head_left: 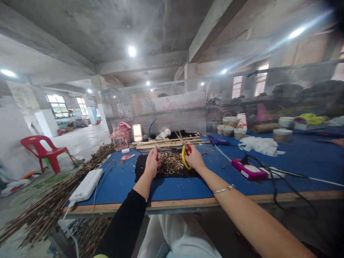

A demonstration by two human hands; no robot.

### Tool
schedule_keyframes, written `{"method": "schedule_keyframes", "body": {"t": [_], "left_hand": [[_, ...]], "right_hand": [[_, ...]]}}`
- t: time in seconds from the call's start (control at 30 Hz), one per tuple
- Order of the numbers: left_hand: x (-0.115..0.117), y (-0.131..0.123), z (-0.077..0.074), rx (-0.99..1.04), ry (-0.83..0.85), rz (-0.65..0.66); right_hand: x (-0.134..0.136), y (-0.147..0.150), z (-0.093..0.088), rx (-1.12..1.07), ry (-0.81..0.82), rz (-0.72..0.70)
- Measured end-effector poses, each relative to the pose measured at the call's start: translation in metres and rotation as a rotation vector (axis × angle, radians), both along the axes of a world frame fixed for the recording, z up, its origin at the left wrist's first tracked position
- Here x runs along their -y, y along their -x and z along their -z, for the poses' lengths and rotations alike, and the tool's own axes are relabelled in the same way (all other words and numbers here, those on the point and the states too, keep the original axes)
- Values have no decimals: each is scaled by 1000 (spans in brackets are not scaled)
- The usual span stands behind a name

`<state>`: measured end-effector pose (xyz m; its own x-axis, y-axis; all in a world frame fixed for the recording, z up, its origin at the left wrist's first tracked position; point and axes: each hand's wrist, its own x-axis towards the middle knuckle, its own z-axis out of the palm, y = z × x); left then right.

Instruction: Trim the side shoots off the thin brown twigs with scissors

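Yellow-handled scissors (pixel 183 154) fill the right hand (pixel 195 158), blades (pixel 180 136) parted; the left hand (pixel 152 162) pinches a small stick-like piece (pixel 156 147) beside the chip pile (pixel 172 163). Snipping seems underway; another cut calls for piece meeting blades.

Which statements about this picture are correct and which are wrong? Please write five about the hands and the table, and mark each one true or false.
1. The right hand holds scissors with yellow handles. True.
2. The left hand lies flat with spread fingers. False: the left hand has curled fingers, seemingly around a thin piece.
3. The pile of cut pieces lies on black cloth. True.
4. A red chair stands right of the blue table. False: the red chair is on the picture's left.
5. The purple box lies on the blue table. True.
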<state>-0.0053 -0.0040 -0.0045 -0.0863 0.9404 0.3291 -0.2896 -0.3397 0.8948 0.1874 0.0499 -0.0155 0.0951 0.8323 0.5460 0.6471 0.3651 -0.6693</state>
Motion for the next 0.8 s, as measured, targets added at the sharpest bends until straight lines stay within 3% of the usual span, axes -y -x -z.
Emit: {"method": "schedule_keyframes", "body": {"t": [0.17, 0.37, 0.67, 0.8], "left_hand": [[4, -7, -1, -67, 92, 4], [6, -14, 0, -179, 59, 1], [6, -13, 6, -611, -211, -186], [9, -17, 7, -679, -244, -297]], "right_hand": [[17, 10, -1, 170, -6, -183], [33, 23, -6, 252, -21, -312], [35, 29, -4, 377, -48, -298], [40, 30, -8, 381, -68, -273]]}}
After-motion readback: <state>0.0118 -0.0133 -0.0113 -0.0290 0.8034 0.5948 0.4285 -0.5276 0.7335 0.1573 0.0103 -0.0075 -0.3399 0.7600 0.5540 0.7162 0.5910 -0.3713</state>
